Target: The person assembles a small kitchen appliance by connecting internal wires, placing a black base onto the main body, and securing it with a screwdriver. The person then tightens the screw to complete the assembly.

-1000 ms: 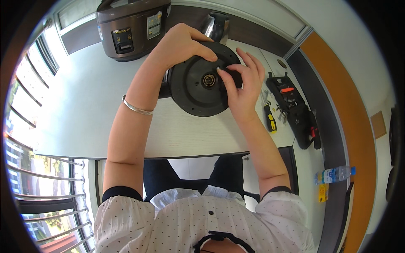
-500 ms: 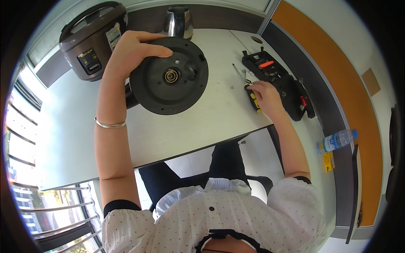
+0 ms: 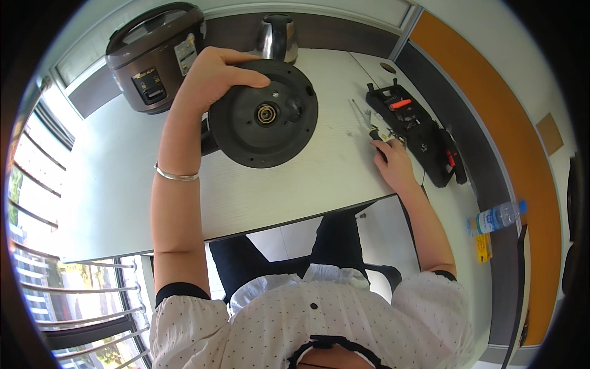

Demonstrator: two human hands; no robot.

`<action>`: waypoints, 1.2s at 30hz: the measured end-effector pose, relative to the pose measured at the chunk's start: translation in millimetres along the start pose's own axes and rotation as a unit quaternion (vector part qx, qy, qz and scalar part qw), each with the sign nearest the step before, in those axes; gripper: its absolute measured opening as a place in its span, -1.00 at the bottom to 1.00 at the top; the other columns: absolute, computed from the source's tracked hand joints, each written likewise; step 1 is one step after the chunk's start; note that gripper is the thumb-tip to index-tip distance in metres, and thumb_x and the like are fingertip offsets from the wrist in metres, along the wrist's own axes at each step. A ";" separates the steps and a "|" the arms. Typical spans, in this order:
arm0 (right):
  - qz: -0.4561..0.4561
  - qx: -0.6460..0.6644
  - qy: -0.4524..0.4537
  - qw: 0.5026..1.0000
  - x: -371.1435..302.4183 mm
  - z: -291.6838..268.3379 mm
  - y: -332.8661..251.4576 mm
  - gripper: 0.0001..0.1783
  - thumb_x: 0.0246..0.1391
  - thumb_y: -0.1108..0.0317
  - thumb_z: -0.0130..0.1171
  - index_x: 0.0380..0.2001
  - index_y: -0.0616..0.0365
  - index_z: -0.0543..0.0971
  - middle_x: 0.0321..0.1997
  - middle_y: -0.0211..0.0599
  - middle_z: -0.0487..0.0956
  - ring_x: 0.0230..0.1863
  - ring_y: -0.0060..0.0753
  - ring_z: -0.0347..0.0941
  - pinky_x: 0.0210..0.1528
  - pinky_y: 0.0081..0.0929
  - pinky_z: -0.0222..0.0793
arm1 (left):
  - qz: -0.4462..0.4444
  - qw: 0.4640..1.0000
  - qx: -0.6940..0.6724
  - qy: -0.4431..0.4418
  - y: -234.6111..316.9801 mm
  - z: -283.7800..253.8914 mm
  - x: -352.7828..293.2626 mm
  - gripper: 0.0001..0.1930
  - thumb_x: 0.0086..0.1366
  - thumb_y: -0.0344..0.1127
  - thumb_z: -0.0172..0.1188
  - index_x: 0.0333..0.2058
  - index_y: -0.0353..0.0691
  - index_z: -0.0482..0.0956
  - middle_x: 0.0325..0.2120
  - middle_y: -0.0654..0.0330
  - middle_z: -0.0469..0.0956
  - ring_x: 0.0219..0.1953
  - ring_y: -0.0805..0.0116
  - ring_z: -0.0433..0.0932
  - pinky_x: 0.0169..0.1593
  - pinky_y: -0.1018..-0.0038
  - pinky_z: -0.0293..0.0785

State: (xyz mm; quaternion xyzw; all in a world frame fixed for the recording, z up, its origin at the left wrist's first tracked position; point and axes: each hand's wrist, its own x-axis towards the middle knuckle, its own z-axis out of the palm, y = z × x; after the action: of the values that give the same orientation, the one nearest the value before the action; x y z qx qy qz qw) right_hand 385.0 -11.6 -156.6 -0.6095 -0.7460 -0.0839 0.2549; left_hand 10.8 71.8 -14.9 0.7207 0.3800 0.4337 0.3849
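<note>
My left hand (image 3: 212,77) grips the rim of an electric kettle (image 3: 264,144), its thumb lying over the edge. The kettle's round black underside faces me, with a brass-coloured ring connector in the centre. Part of its black handle shows beside my forearm. On the right of the table, my right hand (image 3: 396,169) is closed round the handle of a screwdriver (image 3: 375,133). Its thin shaft points away toward the far left, and my fingers hide most of the handle. Small metal pieces (image 3: 388,133) lie just beyond that hand.
An open black tool case (image 3: 424,147) with red-handled tools lies right of my right hand. A brown rice cooker (image 3: 153,67) stands at the back left, a metal jug (image 3: 278,40) at the back. A water bottle (image 3: 498,216) and a yellow packet (image 3: 483,247) lie far right.
My right hand has closed further over the screwdriver handle, covering its yellow parts. My left hand still holds the kettle. The whole view has shifted slightly.
</note>
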 end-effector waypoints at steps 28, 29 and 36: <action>-0.216 0.380 0.126 0.890 -35.3 -91.6 -135.0 -0.64 -0.38 0.42 0.32 -0.36 0.16 0.53 -0.55 -0.15 0.52 -0.61 -0.28 0.44 -0.55 -0.55 0.27 | 0.007 0.998 0.067 0.012 -6.9 -2.5 3.0 -0.53 -0.19 -0.31 0.39 -0.21 -0.37 0.66 -0.42 0.09 0.65 -0.42 0.39 0.60 -0.21 0.57 0.51; -0.219 0.367 0.124 0.895 -32.6 -90.6 -137.3 -0.65 -0.39 0.42 0.32 -0.37 0.16 0.54 -0.56 -0.15 0.52 -0.62 -0.28 0.43 -0.56 -0.56 0.26 | 0.008 0.998 0.064 0.012 -7.2 -2.3 2.6 -0.53 -0.19 -0.31 0.39 -0.21 -0.37 0.66 -0.43 0.10 0.65 -0.42 0.39 0.60 -0.21 0.57 0.51; -0.244 0.366 0.124 0.890 -19.2 -83.2 -144.7 -0.65 -0.43 0.48 0.31 -0.39 0.18 0.55 -0.60 -0.22 0.49 -0.67 -0.33 0.39 -0.61 -0.58 0.21 | 0.022 0.998 0.046 0.031 -7.4 0.2 1.7 -0.56 -0.26 -0.31 0.39 -0.30 -0.39 0.69 -0.49 0.04 0.64 -0.48 0.32 0.60 -0.24 0.52 0.51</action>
State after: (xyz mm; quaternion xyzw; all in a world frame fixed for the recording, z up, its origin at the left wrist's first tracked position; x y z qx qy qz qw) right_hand 272.8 -99.6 -67.7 -0.2564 -0.8115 0.0602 0.5216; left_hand 10.0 76.4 -21.0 0.7321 0.3949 0.4462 0.3302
